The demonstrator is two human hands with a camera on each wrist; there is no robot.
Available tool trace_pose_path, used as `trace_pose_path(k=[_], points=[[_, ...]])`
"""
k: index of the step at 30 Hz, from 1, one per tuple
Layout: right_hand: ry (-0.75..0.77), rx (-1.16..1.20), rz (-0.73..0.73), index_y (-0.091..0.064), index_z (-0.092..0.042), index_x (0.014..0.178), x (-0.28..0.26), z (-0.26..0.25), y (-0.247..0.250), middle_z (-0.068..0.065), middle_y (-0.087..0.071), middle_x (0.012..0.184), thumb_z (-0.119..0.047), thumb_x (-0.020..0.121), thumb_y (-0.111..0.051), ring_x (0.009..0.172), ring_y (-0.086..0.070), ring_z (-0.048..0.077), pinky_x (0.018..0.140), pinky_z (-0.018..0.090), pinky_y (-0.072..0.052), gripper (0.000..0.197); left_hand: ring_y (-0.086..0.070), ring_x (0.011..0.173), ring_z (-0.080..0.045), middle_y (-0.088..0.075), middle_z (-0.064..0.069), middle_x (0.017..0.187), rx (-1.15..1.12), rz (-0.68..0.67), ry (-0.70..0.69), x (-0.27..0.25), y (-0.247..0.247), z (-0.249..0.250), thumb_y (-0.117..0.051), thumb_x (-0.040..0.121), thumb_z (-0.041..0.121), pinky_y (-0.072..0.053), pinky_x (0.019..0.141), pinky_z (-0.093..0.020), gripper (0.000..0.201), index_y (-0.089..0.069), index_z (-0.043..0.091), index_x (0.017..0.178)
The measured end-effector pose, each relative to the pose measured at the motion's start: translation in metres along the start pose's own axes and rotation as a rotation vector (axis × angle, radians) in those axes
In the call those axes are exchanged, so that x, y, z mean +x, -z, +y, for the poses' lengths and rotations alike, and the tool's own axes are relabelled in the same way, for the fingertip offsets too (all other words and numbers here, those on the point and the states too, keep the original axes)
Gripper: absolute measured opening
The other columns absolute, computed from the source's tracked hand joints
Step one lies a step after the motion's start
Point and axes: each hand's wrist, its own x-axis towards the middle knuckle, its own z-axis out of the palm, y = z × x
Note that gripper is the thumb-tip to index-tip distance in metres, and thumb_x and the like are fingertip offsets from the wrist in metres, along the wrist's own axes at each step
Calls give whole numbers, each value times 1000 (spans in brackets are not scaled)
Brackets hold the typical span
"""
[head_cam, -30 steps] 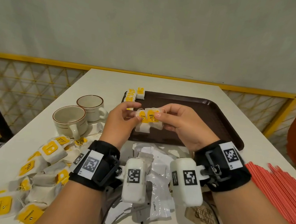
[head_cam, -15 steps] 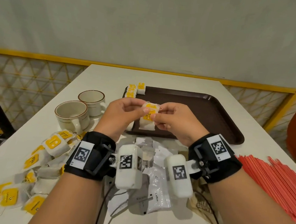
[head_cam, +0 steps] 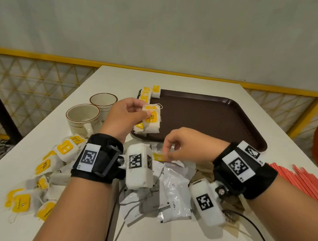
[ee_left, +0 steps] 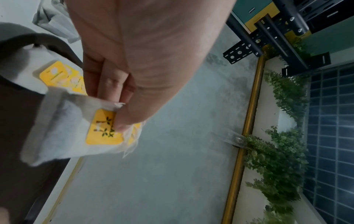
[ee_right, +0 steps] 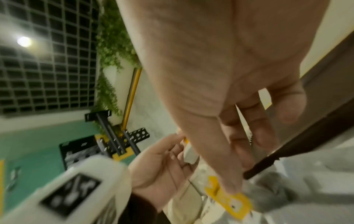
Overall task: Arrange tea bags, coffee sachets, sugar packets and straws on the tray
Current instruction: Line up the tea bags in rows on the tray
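Observation:
My left hand [head_cam: 144, 110] pinches a small bunch of white tea bags with yellow tags [head_cam: 151, 122] above the near left corner of the brown tray [head_cam: 213, 116]. The left wrist view shows the thumb pressing on a yellow tag of these tea bags [ee_left: 63, 133]. A few tea bags [head_cam: 150, 94] lie at the tray's far left corner. My right hand [head_cam: 167, 154] is low in front of the tray, fingertips touching a yellow-tagged tea bag [head_cam: 158, 156] among the sachets. In the right wrist view the fingers [ee_right: 239, 166] reach down onto that tag [ee_right: 235, 203], thumb apart.
Loose tea bags [head_cam: 51, 168] are heaped at the near left. White coffee sachets [head_cam: 173, 196] lie between my wrists. Red straws [head_cam: 304, 186] are spread at the right edge. Two cups [head_cam: 82, 118] stand left of the tray. A yellow railing runs behind the table.
My right hand has let go of the tea bags held between both hands and dropped to the pile in front of the tray. The left hand keeps the bunch, slightly further left.

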Motion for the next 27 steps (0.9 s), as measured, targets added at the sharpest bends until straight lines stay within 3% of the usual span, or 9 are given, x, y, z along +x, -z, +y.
trace_pose_path(k=[2,8,12,15,19,21,23,25,27], points=[[-23,132,89,-70,-15,88,3,4,11,-10,-64,81,-21,85,-70,64,-53,-6,61,10,-43,6,-65,81,-22,-68,-13,89,-16,16,-1,4,-1,6,-68,82,-1,-53,76,-32,15,-62,13,85],[-141,514,275,-62,-13,90,22,15,47,-2,-65,69,-14,89,-65,61,-63,9,53,21,-47,4,-65,73,-15,-66,-7,83,186,-56,-51,52,-10,50,-67,82,-3,-56,60,-24,17,-61,12,82],[-182,632,371,-57,-11,86,54,30,69,9,-65,75,-3,90,-60,65,-65,20,54,24,-52,10,-61,75,-19,-61,-6,81,465,-178,-16,109,-22,63,-62,85,-6,-58,77,-33,18,-63,11,92],[-228,654,423,-55,-10,81,86,48,76,16,-61,75,7,86,-57,67,-63,26,57,29,-53,18,-62,70,-19,-60,-7,77,617,-290,46,144,-32,56,-61,87,-5,-57,76,-32,16,-63,5,100],[-296,568,447,-60,-7,81,127,70,76,12,-60,70,9,81,-59,55,-56,17,44,23,-48,16,-64,72,-30,-63,-14,77,831,-390,99,184,-44,38,-63,84,-7,-55,84,-49,10,-64,2,88],[-315,526,445,-62,-7,83,147,77,75,8,-59,69,6,81,-62,56,-56,15,51,25,-51,14,-65,67,-29,-65,-17,78,903,-399,121,203,-48,30,-64,83,-6,-55,84,-50,10,-64,4,82],[-318,510,406,-62,-9,78,165,80,72,8,-60,69,5,80,-63,58,-58,16,59,32,-56,15,-66,69,-29,-67,-17,79,964,-420,135,217,-50,23,-65,82,-5,-56,84,-49,11,-68,1,91],[-302,523,352,-60,-12,70,180,81,70,11,-60,71,7,79,-62,64,-60,22,72,46,-57,21,-69,76,-32,-68,-17,81,1004,-432,142,230,-51,16,-67,82,-4,-56,84,-47,18,-68,-1,99],[-287,529,316,-59,-13,67,192,82,68,13,-59,71,8,78,-61,67,-60,25,78,51,-55,24,-70,86,-32,-68,-15,85,1046,-443,141,238,-51,11,-70,80,0,-57,84,-45,20,-69,0,101]])
